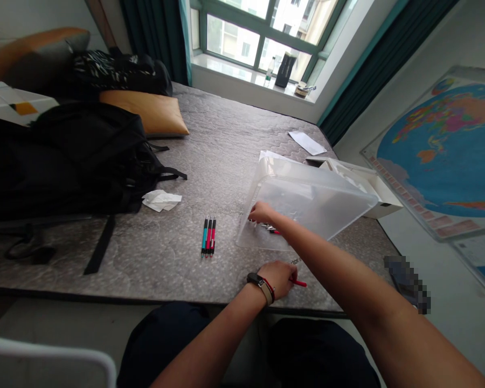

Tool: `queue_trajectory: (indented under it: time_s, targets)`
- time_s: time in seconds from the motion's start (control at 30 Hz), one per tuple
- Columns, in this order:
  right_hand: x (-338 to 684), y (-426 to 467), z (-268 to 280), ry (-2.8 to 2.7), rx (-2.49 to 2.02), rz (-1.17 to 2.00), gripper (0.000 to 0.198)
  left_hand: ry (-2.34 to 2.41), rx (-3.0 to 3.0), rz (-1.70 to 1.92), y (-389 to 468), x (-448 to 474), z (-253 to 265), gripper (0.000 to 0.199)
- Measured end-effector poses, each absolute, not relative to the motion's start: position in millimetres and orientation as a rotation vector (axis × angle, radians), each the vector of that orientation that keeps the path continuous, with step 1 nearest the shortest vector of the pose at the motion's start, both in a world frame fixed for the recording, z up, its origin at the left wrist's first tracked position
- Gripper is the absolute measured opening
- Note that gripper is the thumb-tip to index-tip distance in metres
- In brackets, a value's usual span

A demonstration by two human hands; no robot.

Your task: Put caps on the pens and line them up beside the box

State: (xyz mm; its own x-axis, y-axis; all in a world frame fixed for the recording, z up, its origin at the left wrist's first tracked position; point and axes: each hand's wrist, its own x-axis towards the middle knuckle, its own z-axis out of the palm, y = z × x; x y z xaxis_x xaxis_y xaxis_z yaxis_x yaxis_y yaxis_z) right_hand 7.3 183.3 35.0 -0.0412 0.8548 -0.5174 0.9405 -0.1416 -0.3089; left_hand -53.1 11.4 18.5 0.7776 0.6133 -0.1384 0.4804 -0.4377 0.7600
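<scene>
My left hand (pixel 282 277), with a watch and a red band on the wrist, rests low over the bed's front edge. Its fingers are closed on a red pen (pixel 300 283), whose end sticks out to the right. A translucent plastic bin (pixel 323 196) lies tipped on its side, its opening toward me. Inside it is my right hand (pixel 261 212), fingers curled together; what they hold, if anything, I cannot make out. Below that hand lie small pen-like pieces (pixel 272 230), metallic and red. To the left, three pens (pixel 208 237), one teal and two red, lie side by side.
A crumpled tissue (pixel 161 200) lies beside a black backpack (pixel 89 156) on the left. Behind the bin stands an open white box (pixel 382 194), with a white paper (pixel 307 143) farther back. A blurred dark object (pixel 408 283) is at the right edge.
</scene>
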Motion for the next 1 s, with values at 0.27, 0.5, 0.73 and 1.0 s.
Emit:
queue_trajectory:
  time_s: [0.27,0.5,0.73,1.0]
  targets:
    - [63,173,57,1.954,2.026,-0.868,0.017,0.826,2.100,0.387,20,-59,20,0.013]
    - [82,172,49,2.019,1.989,-0.465,0.017,0.842,2.111,0.446,23,-60,16,0.011]
    - [56,169,47,2.230,1.871,-0.341,0.027,0.850,2.119,0.374,23,-59,14,0.014]
    - [16,175,25,2.367,1.759,-0.345,0.025,0.866,2.137,0.281,24,-59,17,0.018]
